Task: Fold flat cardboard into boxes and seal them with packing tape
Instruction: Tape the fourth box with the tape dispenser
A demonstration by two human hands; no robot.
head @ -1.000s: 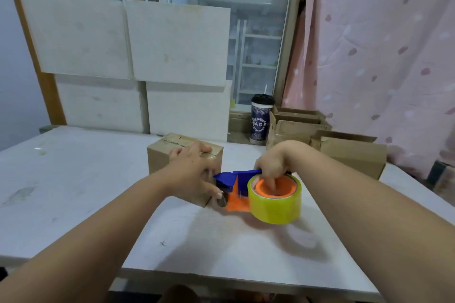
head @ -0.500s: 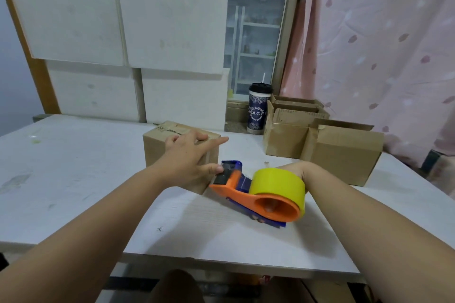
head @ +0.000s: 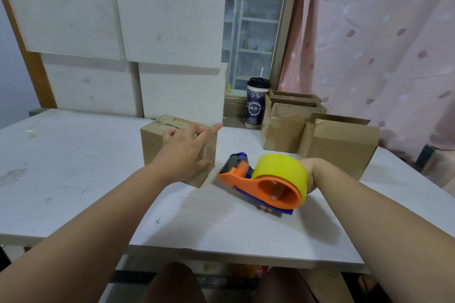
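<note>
Fingers [head: 209,131] of the left hand [head: 184,155] lie straight and slightly spread across the top of the closed box [head: 157,147]. The forefinger points past the box's far right edge and the thumb rests against its near right face. The closed box stands on the table [head: 73,179]. Its long axis runs roughly left to right, with the right end turned nearer the person.

Just right of the closed box lies the tape dispenser [head: 236,177], an orange and blue frame tipped on its side. Its long axis runs diagonally, and the blade end points up and left toward the box's near right corner, close to it but apart. The yellow tape roll [head: 280,170] sits at the opposite end, farthest from the box.

The right hand [head: 311,172] grips the dispenser from behind the roll; one finger is visible inside the orange hub, and fingertips show beneath the frame.

Farther right of the closed box, and behind the dispenser, stand the open boxes [head: 342,145] with their flaps up. A dark cup [head: 256,106] with a straw stands to their left. White boards [head: 170,22] lean behind the closed box, and a pink curtain [head: 381,44] hangs to the far right.
</note>
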